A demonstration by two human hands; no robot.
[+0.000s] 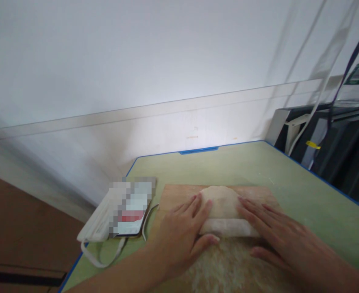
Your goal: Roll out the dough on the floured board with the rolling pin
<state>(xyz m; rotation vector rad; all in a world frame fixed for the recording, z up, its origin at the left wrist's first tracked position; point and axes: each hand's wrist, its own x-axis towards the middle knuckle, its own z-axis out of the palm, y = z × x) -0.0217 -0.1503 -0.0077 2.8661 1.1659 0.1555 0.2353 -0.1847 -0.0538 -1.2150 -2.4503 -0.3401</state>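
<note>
A flattened piece of pale dough [220, 201] lies on a wooden board [176, 193]. Its near edge forms a white roll [228, 227] running sideways between my hands; whether a rolling pin is inside, I cannot tell. My left hand [182, 230] rests on the left end of the roll, fingers stretched forward beside the dough and thumb on the near side. Over the right end lies my right hand [272, 228], its fingers extended toward the dough's right edge. Both palms face down. Flour [225, 264] covers the board's near part.
The board sits on a green table [237, 162] with blue edging. Left of it are a phone [135, 207] with a blurred screen, a white power bank [98, 215] and a white cable [98, 262]. A wall [167, 130] stands behind; dark panels [350, 142] stand at right.
</note>
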